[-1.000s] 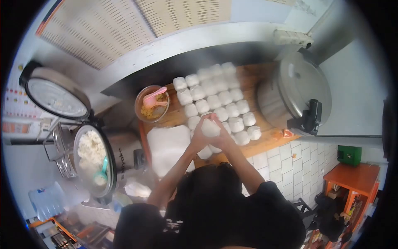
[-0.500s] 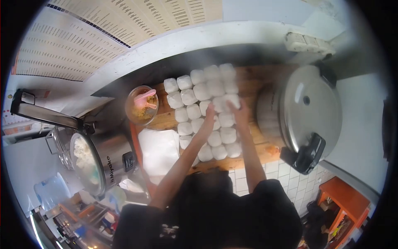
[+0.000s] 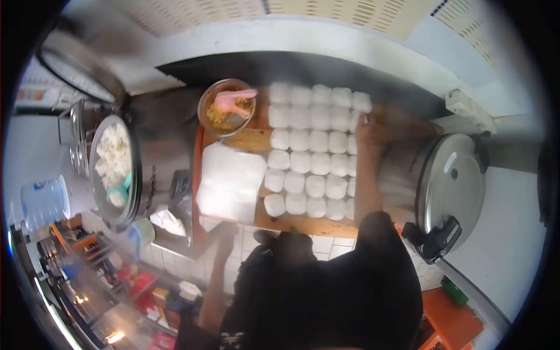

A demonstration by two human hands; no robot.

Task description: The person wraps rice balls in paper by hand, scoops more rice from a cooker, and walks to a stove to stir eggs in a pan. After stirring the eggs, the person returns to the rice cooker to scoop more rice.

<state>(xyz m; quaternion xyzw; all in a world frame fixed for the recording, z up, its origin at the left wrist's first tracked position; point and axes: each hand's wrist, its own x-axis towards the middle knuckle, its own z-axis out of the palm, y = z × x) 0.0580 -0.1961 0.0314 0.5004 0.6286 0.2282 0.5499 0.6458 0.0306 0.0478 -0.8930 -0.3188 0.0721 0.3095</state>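
Rows of white, rounded packets [image 3: 315, 163] cover the middle of a wooden board [image 3: 248, 139]. My right hand [image 3: 367, 131] is at their right side, touching or beside the upper right packets; its fingers are partly hidden and blurred. Low on the left, my left hand [image 3: 224, 232] hangs near the board's front edge, below a stack of white sheets [image 3: 231, 184]; motion smears its fingers. A metal bowl [image 3: 202, 111] at the upper left holds yellow food and a pink scoop [image 3: 233, 99].
An open cooker [image 3: 135, 169] with white rice and a green scoop stands on the left. On the right is a large closed metal cooker [image 3: 452, 186]. A power strip [image 3: 469, 111] is on the back wall, and an orange stool [image 3: 449, 318] stands at the lower right.
My left hand has left the packets and moved down to the left. My right hand has moved to the right side of the rows. The camera view has turned.
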